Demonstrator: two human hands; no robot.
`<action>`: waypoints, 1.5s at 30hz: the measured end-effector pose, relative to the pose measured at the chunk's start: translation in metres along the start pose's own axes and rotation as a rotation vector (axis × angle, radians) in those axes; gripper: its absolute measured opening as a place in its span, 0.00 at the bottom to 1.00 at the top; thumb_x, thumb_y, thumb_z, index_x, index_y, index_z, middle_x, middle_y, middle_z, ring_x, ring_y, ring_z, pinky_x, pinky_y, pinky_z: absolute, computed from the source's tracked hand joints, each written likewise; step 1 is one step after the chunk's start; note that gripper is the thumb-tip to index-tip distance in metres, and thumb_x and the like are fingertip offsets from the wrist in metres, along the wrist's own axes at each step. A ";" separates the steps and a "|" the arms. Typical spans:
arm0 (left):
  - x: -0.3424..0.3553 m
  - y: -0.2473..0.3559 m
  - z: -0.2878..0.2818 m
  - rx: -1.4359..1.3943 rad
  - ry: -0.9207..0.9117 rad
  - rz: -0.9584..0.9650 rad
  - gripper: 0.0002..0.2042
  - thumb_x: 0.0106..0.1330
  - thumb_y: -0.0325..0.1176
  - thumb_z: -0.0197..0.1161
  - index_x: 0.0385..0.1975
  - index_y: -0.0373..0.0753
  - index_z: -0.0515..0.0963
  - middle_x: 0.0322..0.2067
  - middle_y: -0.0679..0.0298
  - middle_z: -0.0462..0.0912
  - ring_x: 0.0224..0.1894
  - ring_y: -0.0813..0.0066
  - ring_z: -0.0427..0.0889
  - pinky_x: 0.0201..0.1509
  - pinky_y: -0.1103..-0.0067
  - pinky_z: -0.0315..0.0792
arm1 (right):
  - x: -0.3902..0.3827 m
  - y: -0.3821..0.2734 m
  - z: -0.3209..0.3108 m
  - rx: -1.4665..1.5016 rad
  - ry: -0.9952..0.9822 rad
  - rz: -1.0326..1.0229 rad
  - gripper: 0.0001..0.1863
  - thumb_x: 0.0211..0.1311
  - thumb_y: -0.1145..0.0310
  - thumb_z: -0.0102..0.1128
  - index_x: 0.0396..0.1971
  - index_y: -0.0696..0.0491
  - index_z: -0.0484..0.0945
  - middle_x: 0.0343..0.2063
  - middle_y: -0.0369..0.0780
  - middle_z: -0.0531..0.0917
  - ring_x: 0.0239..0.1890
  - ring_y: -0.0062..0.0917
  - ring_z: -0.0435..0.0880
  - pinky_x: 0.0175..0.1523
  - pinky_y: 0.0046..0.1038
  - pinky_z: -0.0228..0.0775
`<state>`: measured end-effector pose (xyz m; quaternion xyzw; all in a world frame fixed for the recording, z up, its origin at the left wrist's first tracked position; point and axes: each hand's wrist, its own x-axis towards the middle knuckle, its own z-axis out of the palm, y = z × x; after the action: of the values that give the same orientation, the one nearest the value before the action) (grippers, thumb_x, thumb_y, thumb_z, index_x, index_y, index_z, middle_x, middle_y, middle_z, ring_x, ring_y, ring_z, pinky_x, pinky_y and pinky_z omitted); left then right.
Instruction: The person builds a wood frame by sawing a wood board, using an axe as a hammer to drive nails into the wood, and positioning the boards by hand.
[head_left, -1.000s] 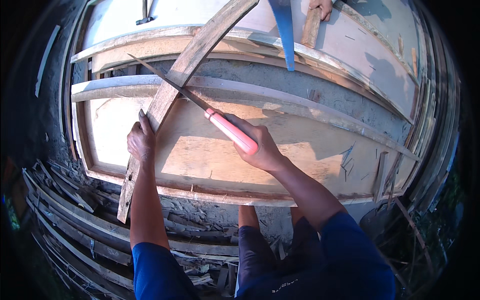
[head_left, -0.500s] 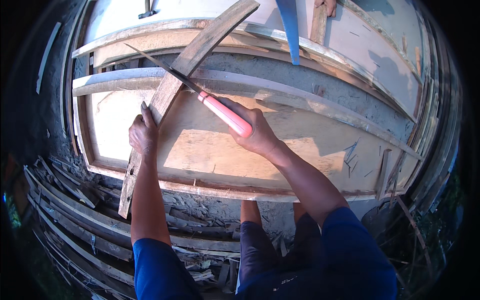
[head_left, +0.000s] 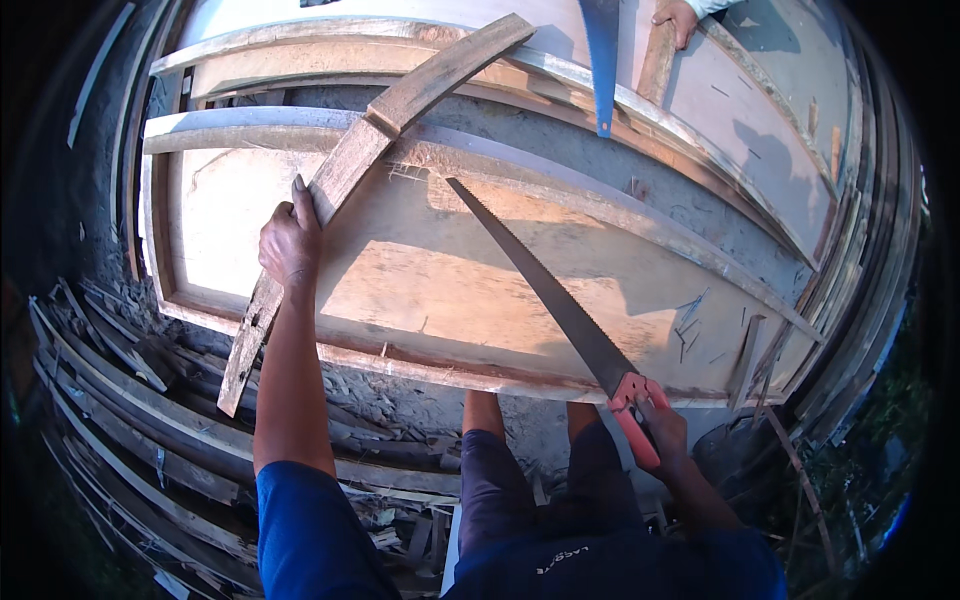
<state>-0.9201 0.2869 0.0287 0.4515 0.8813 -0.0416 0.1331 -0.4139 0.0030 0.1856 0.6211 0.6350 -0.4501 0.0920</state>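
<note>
Two saws (head_left: 545, 283) (head_left: 602, 70), two bare hands (head_left: 290, 242) (head_left: 664, 428) and one co-worker's hand (head_left: 680, 18) are visible.

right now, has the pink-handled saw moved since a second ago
Yes: the saw has left the plank and come rightward and nearer, its handle now showing at the wooden frame's near rim, not over the panel.

Mottled grey-brown along the long flat wooden plank (head_left: 347, 163); salmon-pink on the curved saw handle (head_left: 633, 422); grey down the tapering toothed metal blade (head_left: 545, 282); blue across the other narrow saw blade (head_left: 601, 70); tan, darker-streaked, over the broad plywood panel (head_left: 455, 295).
</note>
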 end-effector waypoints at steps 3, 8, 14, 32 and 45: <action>0.001 -0.007 -0.002 0.007 0.014 -0.004 0.39 0.73 0.70 0.38 0.32 0.40 0.87 0.33 0.46 0.88 0.41 0.44 0.86 0.47 0.56 0.76 | 0.012 0.031 0.011 -0.190 0.001 -0.138 0.36 0.51 0.77 0.65 0.65 0.54 0.73 0.32 0.44 0.83 0.35 0.42 0.84 0.48 0.41 0.76; 0.004 -0.002 0.006 0.000 -0.033 0.017 0.38 0.72 0.70 0.41 0.33 0.41 0.87 0.33 0.47 0.88 0.40 0.44 0.87 0.45 0.56 0.77 | 0.058 0.062 0.027 -0.455 -0.102 -0.319 0.29 0.53 0.76 0.63 0.59 0.54 0.78 0.38 0.43 0.85 0.42 0.40 0.85 0.55 0.42 0.74; 0.005 -0.021 -0.003 -0.032 0.007 0.047 0.37 0.70 0.72 0.44 0.33 0.41 0.86 0.33 0.45 0.87 0.40 0.41 0.86 0.46 0.55 0.76 | 0.246 -0.093 -0.009 0.387 0.340 -0.153 0.22 0.66 0.66 0.68 0.56 0.61 0.79 0.36 0.45 0.85 0.38 0.31 0.87 0.47 0.31 0.79; 0.009 -0.026 -0.012 -0.101 -0.100 0.047 0.38 0.65 0.74 0.50 0.28 0.38 0.84 0.27 0.50 0.87 0.34 0.49 0.88 0.43 0.61 0.79 | 0.480 -0.229 -0.049 1.706 0.266 0.043 0.35 0.66 0.61 0.72 0.67 0.54 0.65 0.61 0.44 0.75 0.65 0.40 0.73 0.72 0.50 0.64; 0.010 -0.036 -0.025 -0.243 -0.206 0.026 0.37 0.65 0.73 0.50 0.31 0.40 0.87 0.28 0.53 0.88 0.35 0.60 0.89 0.46 0.65 0.75 | 0.429 -0.191 -0.055 1.513 0.271 -0.145 0.30 0.69 0.65 0.68 0.66 0.54 0.67 0.59 0.40 0.77 0.63 0.35 0.75 0.69 0.46 0.67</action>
<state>-0.9592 0.2787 0.0482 0.4370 0.8556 0.0208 0.2769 -0.6473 0.3770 0.0148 0.5215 0.1992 -0.6866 -0.4657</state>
